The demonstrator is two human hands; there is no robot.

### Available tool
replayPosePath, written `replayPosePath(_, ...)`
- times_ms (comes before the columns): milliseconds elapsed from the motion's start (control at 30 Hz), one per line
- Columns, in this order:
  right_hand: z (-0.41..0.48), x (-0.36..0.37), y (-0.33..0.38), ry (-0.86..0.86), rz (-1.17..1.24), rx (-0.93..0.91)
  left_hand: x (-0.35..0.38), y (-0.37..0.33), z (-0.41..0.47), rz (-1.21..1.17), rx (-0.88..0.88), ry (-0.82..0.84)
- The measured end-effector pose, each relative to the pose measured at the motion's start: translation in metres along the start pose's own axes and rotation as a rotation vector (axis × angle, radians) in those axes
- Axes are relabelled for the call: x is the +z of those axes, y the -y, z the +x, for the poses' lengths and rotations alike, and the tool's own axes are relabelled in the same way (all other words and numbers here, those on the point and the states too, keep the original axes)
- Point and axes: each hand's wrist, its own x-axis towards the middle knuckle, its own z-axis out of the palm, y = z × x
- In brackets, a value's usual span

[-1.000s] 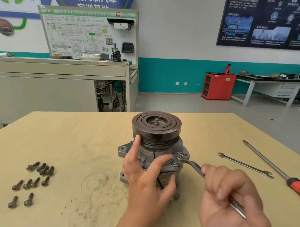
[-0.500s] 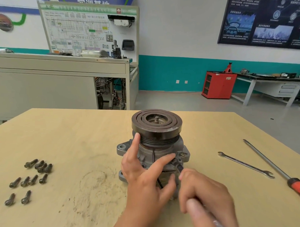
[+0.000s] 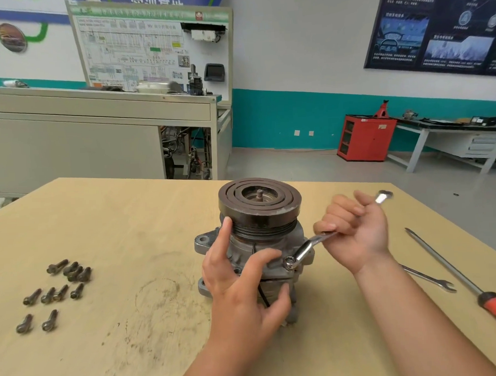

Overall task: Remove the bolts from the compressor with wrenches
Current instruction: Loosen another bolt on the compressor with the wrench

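Head — wrench (image 3: 308, 249) in right hand (image 3: 355, 234), on compressor (image 3: 258, 204)

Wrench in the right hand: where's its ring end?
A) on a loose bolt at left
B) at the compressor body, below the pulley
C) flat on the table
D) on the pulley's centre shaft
B: the wrench ring end sits against the compressor body below the pulley, with its shaft gripped by the right hand.
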Motion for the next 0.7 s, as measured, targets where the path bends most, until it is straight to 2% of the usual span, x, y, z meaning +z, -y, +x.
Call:
replayPosePath(100,-0.038,0.000,0.006,0.064,0.222,-0.295,0.000,0.001,0.000,-0.004,-0.008,-0.002)
replayPosePath(133,-0.051,-0.001,0.005,0.014,0.275,-0.393,0.001,0.001,0.000,-0.001,-0.009,-0.002)
replayPosePath(200,-0.075,0.004,-0.005,-0.193,0.040,-0.658,0.001,0.001,0.000,0.003,-0.007,0.000)
replayPosePath(233,-0.083,0.008,-0.014,-0.179,-0.057,-0.788,0.001,0.001,0.000,0.001,-0.004,0.000)
replayPosePath(333,-0.079,0.012,-0.037,0.160,-0.179,-1.000,0.001,0.002,-0.001,0.000,0.011,0.000)
replayPosePath(433,-0.076,0.020,-0.052,0.372,-0.286,-0.990,0.001,0.004,-0.001,0.012,0.027,0.005)
replayPosePath(467,-0.075,0.026,-0.056,0.406,-0.483,-0.974,0.001,0.005,-0.001,0.016,0.029,0.005)
replayPosePath(533,-0.074,0.026,-0.066,0.375,-0.572,-0.841,0.003,0.007,-0.002,0.019,0.029,-0.001)
replayPosePath(600,-0.071,0.048,-0.073,0.238,-0.842,-0.969,0.004,0.008,-0.002,0.012,0.033,-0.009)
replayPosePath(700,-0.086,0.046,-0.070,0.182,-1.095,-1.017,0.006,0.009,-0.003,0.012,0.036,-0.018)
